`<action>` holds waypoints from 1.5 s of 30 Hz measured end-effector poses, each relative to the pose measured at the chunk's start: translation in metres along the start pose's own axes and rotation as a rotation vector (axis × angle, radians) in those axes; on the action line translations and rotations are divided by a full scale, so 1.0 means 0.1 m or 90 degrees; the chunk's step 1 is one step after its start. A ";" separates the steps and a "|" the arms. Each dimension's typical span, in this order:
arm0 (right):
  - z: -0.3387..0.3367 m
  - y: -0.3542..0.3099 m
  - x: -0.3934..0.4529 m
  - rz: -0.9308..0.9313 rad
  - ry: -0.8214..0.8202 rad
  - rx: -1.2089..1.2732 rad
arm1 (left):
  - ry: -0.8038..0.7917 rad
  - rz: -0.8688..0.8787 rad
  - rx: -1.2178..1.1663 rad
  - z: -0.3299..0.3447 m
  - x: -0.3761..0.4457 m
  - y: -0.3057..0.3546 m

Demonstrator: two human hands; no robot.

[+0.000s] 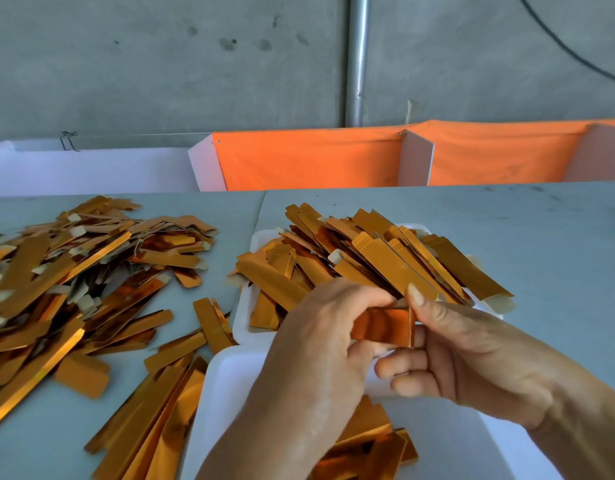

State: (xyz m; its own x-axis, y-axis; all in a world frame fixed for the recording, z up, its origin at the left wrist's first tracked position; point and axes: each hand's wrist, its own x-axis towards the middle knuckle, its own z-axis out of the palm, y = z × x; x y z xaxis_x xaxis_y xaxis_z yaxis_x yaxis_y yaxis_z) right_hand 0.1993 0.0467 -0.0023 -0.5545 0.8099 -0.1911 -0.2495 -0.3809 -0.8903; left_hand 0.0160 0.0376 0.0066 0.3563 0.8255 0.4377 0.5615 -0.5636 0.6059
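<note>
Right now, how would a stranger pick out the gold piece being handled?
Start at the white tray heaped with gold strips, mid-table. In front of it the left hand and right hand meet. The gold strip pinched between them is the only one held off a heap.

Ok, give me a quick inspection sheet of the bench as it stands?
Surface: grey table with a seam.
Job's things: gold piece in hand; folded gold pieces heaped in far white tray; a few in near white tray; flat gold blanks piled left.
Clutter: loose gold strips between pile and trays.
Hands: left hand and right hand both pinch the gold piece.
Cables: black cable, upper right.
Surroundings: concrete wall, metal pipe, orange cloth dividers.
</note>
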 end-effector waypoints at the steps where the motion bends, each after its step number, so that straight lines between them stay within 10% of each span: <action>1: 0.00 -0.01 -0.01 -0.003 -0.009 0.010 | -0.009 0.009 0.020 0.01 0.00 0.02; 5: 0.04 -0.02 -0.02 -0.047 0.021 0.012 | -0.018 -0.012 -0.004 0.02 -0.02 0.05; 10: 0.14 0.06 0.08 -0.091 0.123 -0.363 | 0.119 -0.246 -0.424 -0.03 0.02 -0.02; 15: 0.22 0.16 0.13 -0.119 0.135 -0.523 | 0.144 -0.289 -0.365 0.01 0.03 -0.08; 21: 0.13 0.02 0.03 -0.293 0.254 -0.342 | -0.053 -0.292 -0.270 -0.04 -0.02 -0.08; 31: 0.06 -0.03 0.00 -0.193 0.210 -0.320 | -0.195 -0.213 -0.257 -0.08 -0.02 0.01; 45: 0.08 -0.05 -0.01 -0.165 0.202 -0.140 | 0.013 -0.015 0.066 0.07 0.03 -0.07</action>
State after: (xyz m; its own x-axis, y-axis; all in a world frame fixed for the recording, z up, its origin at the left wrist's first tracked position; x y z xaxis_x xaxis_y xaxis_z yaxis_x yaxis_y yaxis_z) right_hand 0.1950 0.0446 0.0058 -0.2170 0.9755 -0.0371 -0.1552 -0.0720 -0.9853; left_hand 0.0179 0.0443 -0.0007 0.3268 0.8373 0.4384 0.6444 -0.5367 0.5447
